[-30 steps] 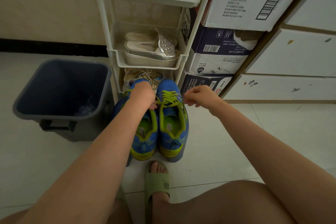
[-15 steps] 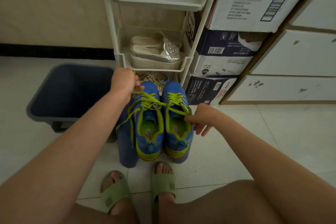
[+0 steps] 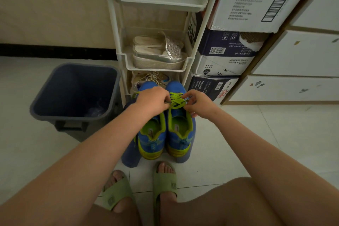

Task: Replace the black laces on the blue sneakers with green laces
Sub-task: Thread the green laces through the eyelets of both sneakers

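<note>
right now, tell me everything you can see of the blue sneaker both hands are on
The blue sneaker has a knit-looking blue upper, a yellow-green collar and heel patch, and a green insole. It stands upright, heel toward the camera and toe toward the white rack, close beside the other sneaker, on a low blue support. A green lace crisscrosses its front; the left hand and the right hand both pinch that lace.

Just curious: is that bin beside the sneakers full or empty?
Nearly empty: the bin shows its bare floor, with only a clear scrap in one corner.
</note>
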